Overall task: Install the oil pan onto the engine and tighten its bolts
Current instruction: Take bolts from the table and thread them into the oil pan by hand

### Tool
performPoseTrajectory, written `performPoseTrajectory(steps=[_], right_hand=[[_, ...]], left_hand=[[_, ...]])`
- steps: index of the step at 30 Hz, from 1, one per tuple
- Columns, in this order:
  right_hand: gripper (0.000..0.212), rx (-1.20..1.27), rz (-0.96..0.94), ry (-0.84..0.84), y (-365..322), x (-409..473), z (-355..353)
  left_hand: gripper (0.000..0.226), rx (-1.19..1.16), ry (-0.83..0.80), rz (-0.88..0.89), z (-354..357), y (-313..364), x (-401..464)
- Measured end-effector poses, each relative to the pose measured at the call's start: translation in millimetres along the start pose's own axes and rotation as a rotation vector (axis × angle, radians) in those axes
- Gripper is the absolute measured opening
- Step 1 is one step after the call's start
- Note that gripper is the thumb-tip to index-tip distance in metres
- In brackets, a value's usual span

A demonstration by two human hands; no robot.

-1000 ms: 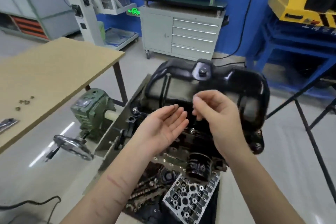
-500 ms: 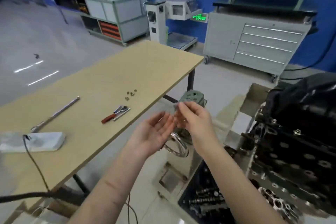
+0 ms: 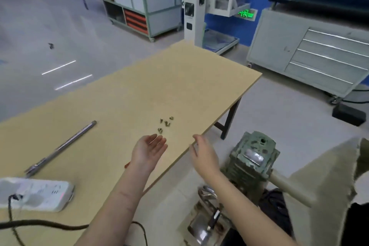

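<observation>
Several small brass-coloured bolts lie loose on the tan wooden table, close to its right edge. My left hand hovers palm up just short of the bolts, fingers relaxed and holding nothing I can see. My right hand is at the table's right edge, fingers loosely extended, holding nothing. The engine and oil pan are out of view; only the beige engine stand with its green gearbox shows at the lower right.
A long metal bar wrench lies on the table to the left. A white power strip with a black cable sits at the near left. A grey drawer cabinet and shelving carts stand behind the table.
The view has swung left from the engine to the table. Both hands have moved apart and reached toward the bolts; the oil pan has left the frame.
</observation>
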State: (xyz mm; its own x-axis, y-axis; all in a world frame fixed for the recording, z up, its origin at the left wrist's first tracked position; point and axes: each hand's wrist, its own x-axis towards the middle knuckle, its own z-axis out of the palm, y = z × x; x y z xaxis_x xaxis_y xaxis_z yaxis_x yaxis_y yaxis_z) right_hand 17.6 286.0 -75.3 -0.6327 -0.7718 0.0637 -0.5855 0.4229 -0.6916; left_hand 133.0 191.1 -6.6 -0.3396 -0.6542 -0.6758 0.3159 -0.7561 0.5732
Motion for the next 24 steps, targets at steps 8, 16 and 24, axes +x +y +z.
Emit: performPoseTrajectory(steps=[8,16,24], right_hand=[[0.084,-0.378,0.032,-0.204,15.0,102.1,109.2],[0.082,-0.507,-0.132,-0.202,14.7,169.2,159.1],[0.028,-0.441,-0.350,0.156,2.0,183.1,161.5]], left_hand=[[0.024,0.156,0.127,0.089,1.5,43.7,122.7],[0.024,0.251,0.137,0.064,-1.0,48.6,191.6],[0.022,0.294,0.137,0.029,1.2,41.2,213.6]])
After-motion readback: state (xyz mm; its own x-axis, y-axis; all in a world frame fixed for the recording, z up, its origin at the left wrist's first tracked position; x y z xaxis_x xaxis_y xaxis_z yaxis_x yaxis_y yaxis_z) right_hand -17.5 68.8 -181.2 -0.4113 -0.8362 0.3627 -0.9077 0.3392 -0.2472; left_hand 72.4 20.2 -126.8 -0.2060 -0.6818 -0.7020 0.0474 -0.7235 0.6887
